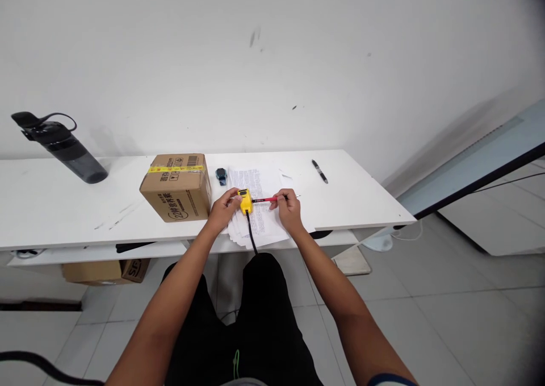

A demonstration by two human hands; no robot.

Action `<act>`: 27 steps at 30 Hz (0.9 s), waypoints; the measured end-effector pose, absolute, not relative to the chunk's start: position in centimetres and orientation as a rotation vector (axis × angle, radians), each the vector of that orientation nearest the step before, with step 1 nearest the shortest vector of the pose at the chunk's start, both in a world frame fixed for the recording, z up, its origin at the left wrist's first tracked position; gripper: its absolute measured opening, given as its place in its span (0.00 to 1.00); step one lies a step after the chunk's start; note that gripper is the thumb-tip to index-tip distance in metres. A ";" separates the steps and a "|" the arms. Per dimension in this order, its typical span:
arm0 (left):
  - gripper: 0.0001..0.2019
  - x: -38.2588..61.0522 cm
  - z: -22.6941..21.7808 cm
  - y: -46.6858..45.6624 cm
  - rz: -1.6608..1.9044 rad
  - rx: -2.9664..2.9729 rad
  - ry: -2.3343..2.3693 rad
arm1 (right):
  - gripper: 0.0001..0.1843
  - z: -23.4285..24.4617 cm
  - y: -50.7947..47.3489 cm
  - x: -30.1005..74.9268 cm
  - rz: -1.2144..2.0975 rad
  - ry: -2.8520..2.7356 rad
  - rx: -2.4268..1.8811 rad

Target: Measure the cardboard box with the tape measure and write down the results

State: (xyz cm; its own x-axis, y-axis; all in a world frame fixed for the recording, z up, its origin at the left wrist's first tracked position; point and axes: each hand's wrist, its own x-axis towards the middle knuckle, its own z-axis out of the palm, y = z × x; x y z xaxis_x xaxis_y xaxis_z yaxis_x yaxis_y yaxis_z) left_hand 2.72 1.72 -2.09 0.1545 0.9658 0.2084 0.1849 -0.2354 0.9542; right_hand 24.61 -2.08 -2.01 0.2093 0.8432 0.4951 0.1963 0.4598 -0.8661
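Observation:
My left hand [223, 211] is closed around the left side of a yellow tape measure [246, 203], whose black strap [251, 233] hangs toward my knee. A slim red and black pen [264, 200] lies level, pinched in the fingers of my right hand [288, 210]. Its left end meets the side of the tape measure, or nearly so; its other end is partly covered by my fingers. Both hands are above printed paper sheets [255, 227], which overlap at the front edge of the white table.
A cardboard box [176, 196] with yellow tape stands left of my hands, beside a wristwatch [221, 175]. Farther left, a dark bottle [68, 147] appears tilted. A black pen [319, 171] lies to the right. Below the table [357, 204] are a shelf and another carton [106, 271].

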 end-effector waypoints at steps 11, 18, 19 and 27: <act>0.25 2.5 -2.3 1.9 1.171 1.616 1.141 | 0.04 -2.3 -1.8 24.6 0.602 -1.216 -1.023; 0.24 2.5 -2.1 1.8 1.170 1.624 1.143 | 0.06 -2.2 -1.7 24.5 0.617 -1.307 -1.055; 0.23 2.5 -2.1 1.8 1.168 1.622 1.153 | 0.07 -2.2 -1.7 24.5 0.609 -1.309 -1.062; 0.18 2.2 -1.8 1.8 1.285 1.561 1.140 | 0.17 -2.0 -0.4 25.4 0.368 -0.920 -1.383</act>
State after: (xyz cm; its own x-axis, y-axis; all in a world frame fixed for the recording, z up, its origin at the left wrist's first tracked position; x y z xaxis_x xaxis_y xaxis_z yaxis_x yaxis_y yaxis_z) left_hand 2.20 1.84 -1.85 0.0787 0.9604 0.2671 0.1504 -0.2763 0.9492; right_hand 25.43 -0.41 -2.03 0.6165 0.7114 0.3374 0.2821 0.2005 -0.9382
